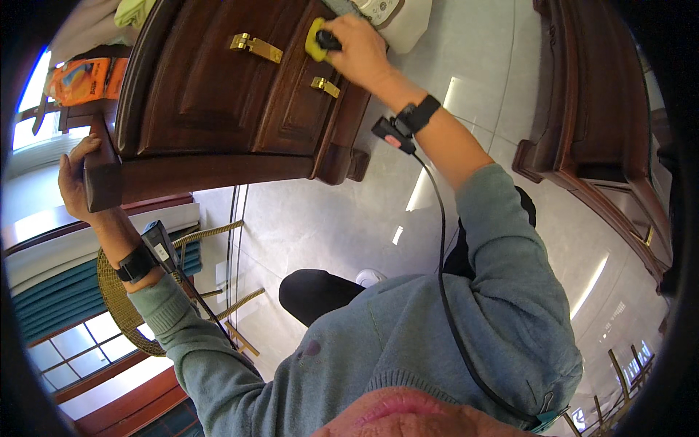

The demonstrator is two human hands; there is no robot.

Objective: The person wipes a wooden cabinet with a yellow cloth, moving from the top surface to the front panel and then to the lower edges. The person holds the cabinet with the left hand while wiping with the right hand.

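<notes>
My right hand (pixel 357 49) grips the black handle (pixel 327 40) of a small yellow scrubbing tool (pixel 315 41). Its yellow pad touches the dark wooden front of a cabinet (pixel 218 104), between two brass latches; the larger is a brass hasp (pixel 256 48), the smaller a brass latch (pixel 325 86). At the far left, my left hand (pixel 76 175) is curled around a projecting wooden end piece (pixel 102 175) of this furniture. Part of its palm is hidden behind the wood. Each wrist wears a black strap with a small device.
An orange packet (pixel 82 81) lies beyond the cabinet's upper edge. A white container (pixel 407 24) stands on the tiled floor (pixel 306 224) past my right hand. Another dark wooden cabinet (pixel 600 125) is at the right. A woven chair (pixel 123 306) stands below my left arm. A black cable (pixel 441 246) hangs from my right wrist.
</notes>
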